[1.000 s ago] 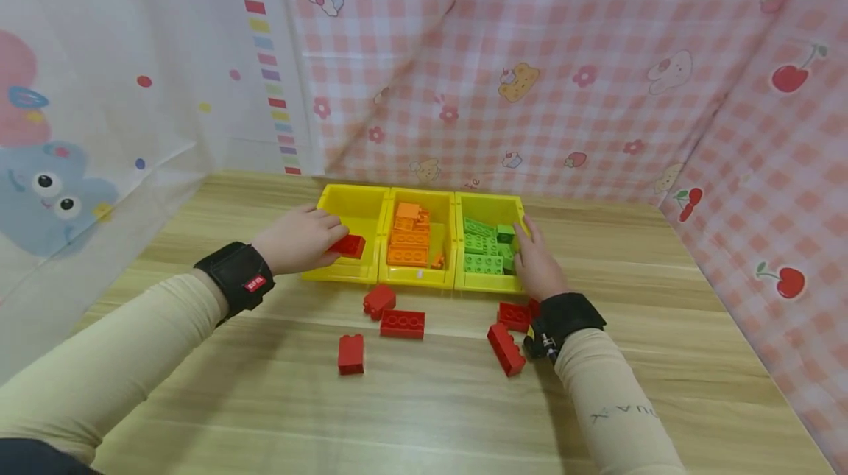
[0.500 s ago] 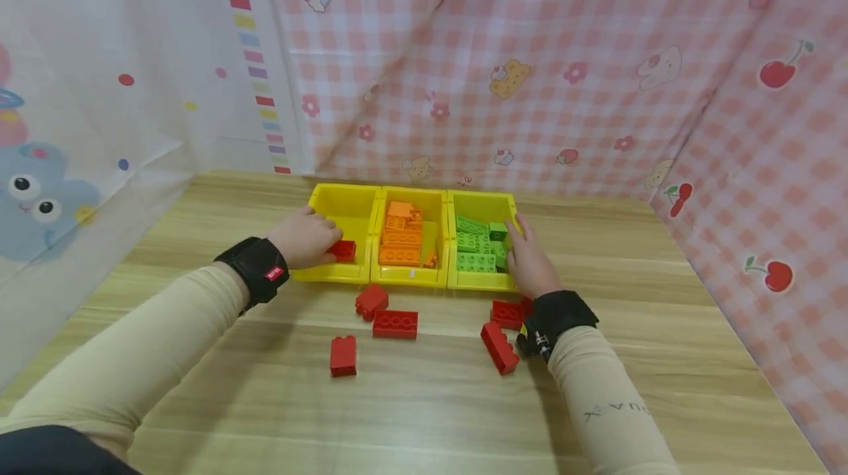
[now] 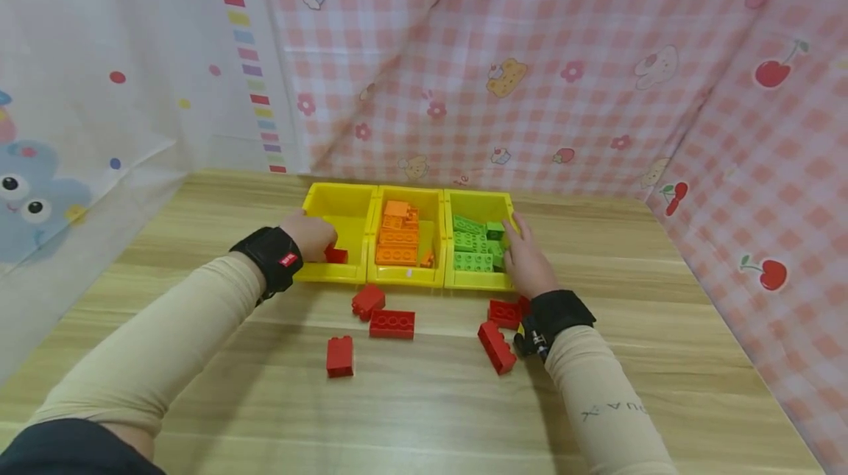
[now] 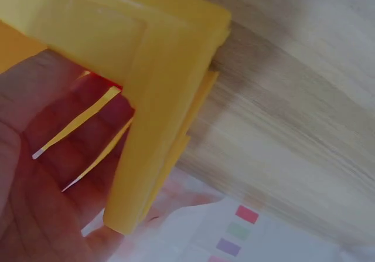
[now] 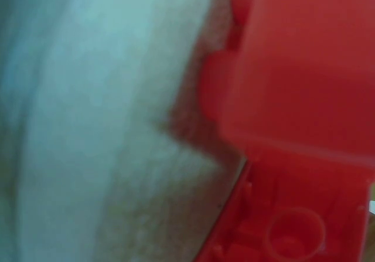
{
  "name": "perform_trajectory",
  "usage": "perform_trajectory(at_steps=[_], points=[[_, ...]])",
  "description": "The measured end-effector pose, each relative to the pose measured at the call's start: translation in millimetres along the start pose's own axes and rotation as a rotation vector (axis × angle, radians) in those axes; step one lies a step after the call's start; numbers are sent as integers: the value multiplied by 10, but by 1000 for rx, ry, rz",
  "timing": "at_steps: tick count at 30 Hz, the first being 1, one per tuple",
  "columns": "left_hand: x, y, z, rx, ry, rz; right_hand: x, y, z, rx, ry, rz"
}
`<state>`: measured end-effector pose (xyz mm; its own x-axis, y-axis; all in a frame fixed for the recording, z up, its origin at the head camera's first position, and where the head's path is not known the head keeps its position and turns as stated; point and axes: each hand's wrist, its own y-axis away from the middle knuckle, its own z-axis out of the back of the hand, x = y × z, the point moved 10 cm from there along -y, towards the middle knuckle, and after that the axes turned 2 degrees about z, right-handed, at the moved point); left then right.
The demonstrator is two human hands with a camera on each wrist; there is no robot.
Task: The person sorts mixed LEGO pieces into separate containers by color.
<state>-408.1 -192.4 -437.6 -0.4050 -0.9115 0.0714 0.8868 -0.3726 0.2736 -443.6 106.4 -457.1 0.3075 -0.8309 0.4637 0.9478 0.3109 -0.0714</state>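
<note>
In the head view my left hand [image 3: 310,235] reaches over the side of the left yellow bin [image 3: 316,199], its fingers at a red toy brick [image 3: 336,255] low inside. The left wrist view has my fingers [image 4: 96,112] behind the yellow bin wall [image 4: 158,98], with only a sliver of red between. My right hand [image 3: 528,263] rests against the right wall of the right bin [image 3: 478,280], fingers fairly straight. Green toy bricks [image 3: 473,261] fill part of that bin. Orange toy bricks [image 3: 397,239] lie in the middle bin [image 3: 408,278].
On the wooden table [image 3: 424,416], in front of the bins, lie several loose red bricks [image 3: 392,324]. Some sit beside the right wrist, where red bricks [image 5: 304,68] fill much of the right wrist view. Patterned cloth [image 3: 397,55] hangs behind.
My left hand has shifted inward and lower into the left bin with the red brick. The right hand stays at the right bin's wall. The head view has shifted slightly.
</note>
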Motion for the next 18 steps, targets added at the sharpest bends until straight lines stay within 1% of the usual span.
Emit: perform_trajectory(at_steps=[2, 5, 8, 9, 13, 15, 16, 18], points=[[10, -1, -17, 23, 0, 10, -2, -4, -10, -2, 4, 5], [4, 44, 0, 58, 2, 30, -11, -20, -23, -8, 5, 4], [7, 91, 13, 68, 4, 49, -17, -30, -36, -1, -7, 7], [16, 102, 15, 63, 21, 60, -24, -33, -40, 0, -9, 6], [-12, 130, 24, -15, -30, 20, -20, -16, -29, -1, -19, 4], [-49, 168, 50, -77, -81, -13, -12, -8, -24, -1, -20, 4], [-86, 198, 82, -117, -126, -37, -8, -3, -18, -3, -22, 4], [-140, 272, 153, -183, -158, -47, -7, -3, -14, 0, -20, 4]])
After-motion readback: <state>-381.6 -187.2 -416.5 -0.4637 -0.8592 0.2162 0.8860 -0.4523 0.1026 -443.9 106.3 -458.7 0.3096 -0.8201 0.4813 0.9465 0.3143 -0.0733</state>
